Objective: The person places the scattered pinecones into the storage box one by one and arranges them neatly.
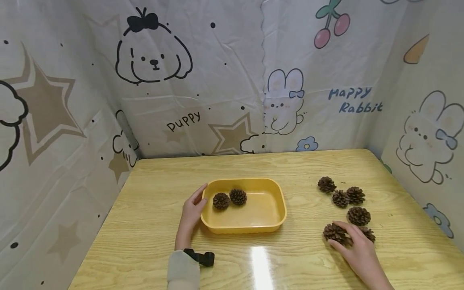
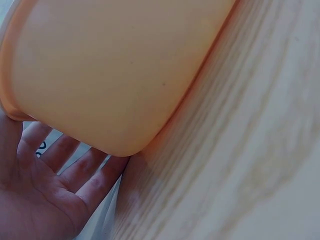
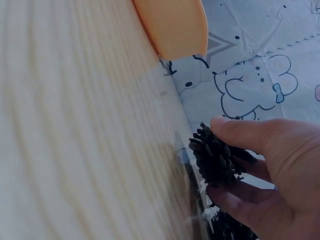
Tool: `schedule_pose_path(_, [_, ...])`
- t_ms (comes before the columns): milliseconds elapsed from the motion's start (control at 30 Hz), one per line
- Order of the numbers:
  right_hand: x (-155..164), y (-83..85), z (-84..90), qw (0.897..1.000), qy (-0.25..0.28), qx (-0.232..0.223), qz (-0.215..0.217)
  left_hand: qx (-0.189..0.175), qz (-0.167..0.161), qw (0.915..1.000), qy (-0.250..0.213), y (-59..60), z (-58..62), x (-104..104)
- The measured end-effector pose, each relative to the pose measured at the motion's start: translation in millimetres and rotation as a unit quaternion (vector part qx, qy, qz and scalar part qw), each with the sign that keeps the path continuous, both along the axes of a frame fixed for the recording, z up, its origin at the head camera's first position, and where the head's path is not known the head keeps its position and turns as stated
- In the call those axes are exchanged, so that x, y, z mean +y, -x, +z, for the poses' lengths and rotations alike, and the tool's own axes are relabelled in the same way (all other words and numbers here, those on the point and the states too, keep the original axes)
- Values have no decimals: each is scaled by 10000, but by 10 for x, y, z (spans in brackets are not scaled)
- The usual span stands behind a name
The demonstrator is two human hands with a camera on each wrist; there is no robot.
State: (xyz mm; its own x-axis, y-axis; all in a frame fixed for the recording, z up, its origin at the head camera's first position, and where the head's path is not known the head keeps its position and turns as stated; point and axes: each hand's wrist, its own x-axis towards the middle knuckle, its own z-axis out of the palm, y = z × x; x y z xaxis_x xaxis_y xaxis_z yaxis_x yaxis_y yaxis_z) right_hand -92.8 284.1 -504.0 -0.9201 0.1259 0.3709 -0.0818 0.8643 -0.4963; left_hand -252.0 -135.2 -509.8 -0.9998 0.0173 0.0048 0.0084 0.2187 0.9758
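Observation:
At the left end of a yellow plastic tray (image 1: 243, 230), my left hand (image 1: 192, 211) holds the rim. Its thumb is at the rim, and the other fingers (image 2: 92, 170) lie against the outer wall in the left wrist view. Two brown pine cones (image 1: 220, 201) lie side by side in the tray's left half. On the right, my right hand (image 1: 357, 249) grips another pine cone (image 1: 334, 233) between thumb and fingers. The right wrist view shows that pine cone (image 3: 215, 156) close up. Partly hidden behind this hand is one more cone (image 1: 368, 233).
Several loose pine cones (image 1: 355, 195) lie on the wood-grain table (image 1: 145, 241) beyond my right hand. Printed cloth (image 1: 224, 80) hangs along the table's back and sides. A black band with a camera (image 1: 203, 258) sits on my left wrist.

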Motion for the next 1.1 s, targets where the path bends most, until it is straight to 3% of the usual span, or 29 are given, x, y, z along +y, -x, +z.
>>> schedule_pose_path(167, [-26, 18, 24, 10000, 1, 43, -55, 74, 13, 10000, -44, 10, 0, -7])
schedule_pose_path(433, [-95, 80, 51, 9979, -26, 632, -127, 156, 33, 9999, -35, 24, -18, -4])
schedule_pose_path(600, [-145, 113, 75, 9968, 195, 766, -135, 209, 32, 9998, -67, 15, -18, -6])
schedule_pose_path(1100, [-410, 420, 85, 9845, 860, 1476, 398, 266, 11, 9995, -147, -15, 19, -26])
